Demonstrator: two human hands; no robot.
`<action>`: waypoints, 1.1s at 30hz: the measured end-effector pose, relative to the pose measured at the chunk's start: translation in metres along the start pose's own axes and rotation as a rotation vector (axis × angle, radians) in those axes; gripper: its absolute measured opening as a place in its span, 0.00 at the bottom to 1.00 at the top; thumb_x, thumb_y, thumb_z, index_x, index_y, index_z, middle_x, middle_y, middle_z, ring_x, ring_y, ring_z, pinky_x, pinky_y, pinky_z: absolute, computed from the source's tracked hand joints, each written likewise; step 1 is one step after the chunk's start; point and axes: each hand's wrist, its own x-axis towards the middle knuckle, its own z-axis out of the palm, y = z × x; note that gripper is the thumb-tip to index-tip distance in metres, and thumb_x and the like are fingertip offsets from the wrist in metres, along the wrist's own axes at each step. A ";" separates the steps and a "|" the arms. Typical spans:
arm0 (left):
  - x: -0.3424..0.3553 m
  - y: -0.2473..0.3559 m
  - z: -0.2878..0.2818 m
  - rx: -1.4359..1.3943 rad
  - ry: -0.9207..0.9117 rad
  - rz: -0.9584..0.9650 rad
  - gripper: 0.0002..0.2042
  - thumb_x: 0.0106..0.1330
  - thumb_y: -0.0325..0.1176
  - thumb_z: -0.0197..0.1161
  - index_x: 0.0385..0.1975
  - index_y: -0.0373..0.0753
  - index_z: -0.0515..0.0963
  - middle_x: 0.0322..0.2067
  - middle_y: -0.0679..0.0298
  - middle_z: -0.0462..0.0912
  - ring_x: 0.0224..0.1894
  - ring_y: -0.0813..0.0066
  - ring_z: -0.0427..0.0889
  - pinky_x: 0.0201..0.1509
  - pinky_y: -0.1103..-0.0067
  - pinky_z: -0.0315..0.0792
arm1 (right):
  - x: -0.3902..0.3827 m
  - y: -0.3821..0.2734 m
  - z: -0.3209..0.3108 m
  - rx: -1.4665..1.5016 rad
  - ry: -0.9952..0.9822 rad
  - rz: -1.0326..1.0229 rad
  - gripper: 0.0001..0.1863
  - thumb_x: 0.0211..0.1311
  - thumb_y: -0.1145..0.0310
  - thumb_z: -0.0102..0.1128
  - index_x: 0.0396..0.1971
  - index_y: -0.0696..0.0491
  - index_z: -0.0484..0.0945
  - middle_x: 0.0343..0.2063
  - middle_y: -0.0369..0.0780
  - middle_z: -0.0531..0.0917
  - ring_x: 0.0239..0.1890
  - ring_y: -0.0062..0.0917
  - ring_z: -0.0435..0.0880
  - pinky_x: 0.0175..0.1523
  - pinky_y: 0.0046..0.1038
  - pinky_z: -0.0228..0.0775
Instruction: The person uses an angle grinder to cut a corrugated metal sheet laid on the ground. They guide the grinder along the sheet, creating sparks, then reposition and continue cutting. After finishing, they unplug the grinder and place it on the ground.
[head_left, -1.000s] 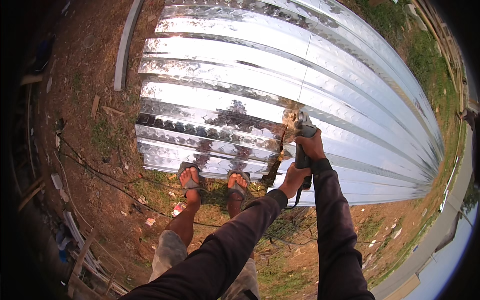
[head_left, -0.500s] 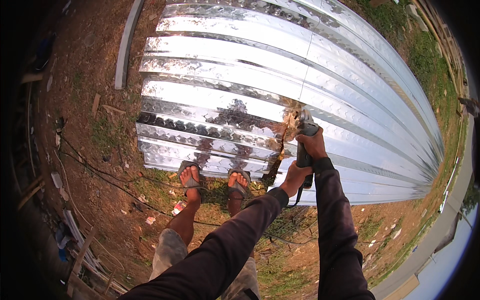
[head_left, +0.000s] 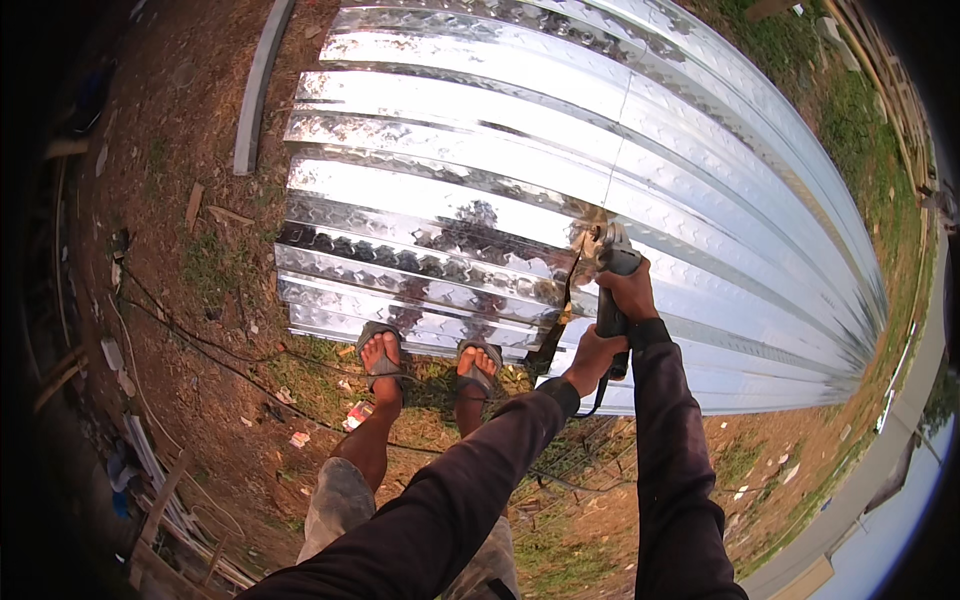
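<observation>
Sheet [head_left: 500, 150]: glossy, ribbed metal | Grinder [head_left: 612, 318]: grey, elongated body | Left hand [head_left: 596, 357]: gripping grinder's rear | Right hand [head_left: 630, 290]: gripping near head | Versus earlier: grips unchanged

The scene is lit by bright daylight. Strong glare is thrown back by the corrugated metal sheets [head_left: 540, 130] — their pale ridges are nearly burned out to white — and dark reflections are seen in them just beyond the feet [head_left: 381, 352]. Straight edges are bowed toward the rim, where corners are swallowed by black and detail is lost.
</observation>
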 end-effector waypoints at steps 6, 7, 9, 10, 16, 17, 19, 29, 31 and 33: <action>-0.002 0.003 0.000 0.000 0.004 0.013 0.12 0.56 0.34 0.67 0.35 0.36 0.76 0.24 0.65 0.79 0.20 0.78 0.78 0.20 0.78 0.74 | -0.002 -0.006 0.000 0.021 -0.014 0.003 0.46 0.42 0.63 0.72 0.58 0.68 0.56 0.44 0.55 0.79 0.43 0.39 0.83 0.47 0.33 0.77; 0.000 0.002 -0.001 0.005 -0.013 0.023 0.12 0.56 0.34 0.67 0.35 0.36 0.76 0.24 0.65 0.79 0.20 0.78 0.78 0.19 0.77 0.73 | -0.002 -0.007 0.001 0.031 -0.014 -0.014 0.45 0.42 0.64 0.72 0.57 0.68 0.56 0.44 0.54 0.79 0.42 0.38 0.83 0.47 0.32 0.77; 0.004 0.001 -0.004 0.016 -0.048 0.045 0.11 0.57 0.34 0.67 0.34 0.36 0.77 0.24 0.66 0.79 0.20 0.78 0.78 0.19 0.77 0.73 | -0.003 -0.009 0.002 0.049 -0.019 -0.032 0.44 0.43 0.65 0.72 0.57 0.68 0.57 0.44 0.53 0.79 0.42 0.37 0.83 0.46 0.32 0.77; 0.005 0.001 -0.004 0.017 -0.032 0.040 0.11 0.57 0.34 0.67 0.34 0.37 0.77 0.23 0.66 0.79 0.20 0.78 0.78 0.19 0.78 0.73 | -0.003 -0.010 0.001 0.057 -0.022 -0.032 0.44 0.43 0.65 0.72 0.57 0.68 0.57 0.43 0.53 0.79 0.42 0.36 0.83 0.46 0.32 0.77; 0.005 0.007 0.002 0.030 -0.013 0.012 0.11 0.56 0.35 0.67 0.34 0.37 0.77 0.23 0.66 0.78 0.19 0.77 0.77 0.19 0.77 0.73 | 0.000 -0.015 -0.002 0.078 -0.024 -0.004 0.42 0.43 0.66 0.73 0.55 0.68 0.59 0.43 0.51 0.79 0.41 0.34 0.83 0.46 0.31 0.77; 0.004 0.008 0.003 0.029 -0.011 0.008 0.11 0.56 0.35 0.68 0.34 0.37 0.77 0.23 0.66 0.78 0.20 0.77 0.77 0.19 0.77 0.73 | 0.000 -0.016 -0.003 0.080 -0.023 -0.001 0.42 0.43 0.66 0.73 0.55 0.68 0.59 0.43 0.51 0.79 0.41 0.34 0.83 0.45 0.30 0.77; 0.005 0.008 0.003 0.025 -0.009 0.008 0.11 0.56 0.34 0.68 0.34 0.37 0.77 0.23 0.66 0.78 0.20 0.77 0.77 0.19 0.77 0.73 | 0.001 -0.019 -0.003 0.066 -0.014 0.012 0.41 0.43 0.67 0.73 0.54 0.67 0.59 0.42 0.51 0.79 0.41 0.34 0.83 0.45 0.30 0.77; 0.011 0.010 0.000 0.033 0.008 -0.015 0.13 0.55 0.34 0.69 0.37 0.38 0.77 0.25 0.67 0.79 0.23 0.78 0.78 0.22 0.77 0.73 | 0.003 -0.023 -0.001 0.058 -0.007 0.027 0.40 0.41 0.67 0.75 0.53 0.66 0.60 0.42 0.50 0.80 0.39 0.34 0.84 0.44 0.31 0.78; 0.010 0.010 -0.001 0.028 0.014 -0.010 0.13 0.55 0.34 0.69 0.37 0.38 0.76 0.25 0.67 0.78 0.23 0.78 0.78 0.23 0.77 0.73 | 0.004 -0.021 0.000 0.050 -0.013 0.030 0.41 0.42 0.67 0.74 0.53 0.66 0.60 0.42 0.51 0.80 0.39 0.34 0.84 0.44 0.31 0.79; 0.011 0.009 -0.001 0.037 0.018 0.016 0.13 0.55 0.33 0.69 0.37 0.38 0.76 0.25 0.67 0.78 0.23 0.77 0.78 0.22 0.76 0.74 | 0.005 -0.020 0.002 0.049 -0.011 0.018 0.41 0.42 0.67 0.74 0.54 0.66 0.60 0.42 0.51 0.80 0.39 0.35 0.84 0.44 0.31 0.79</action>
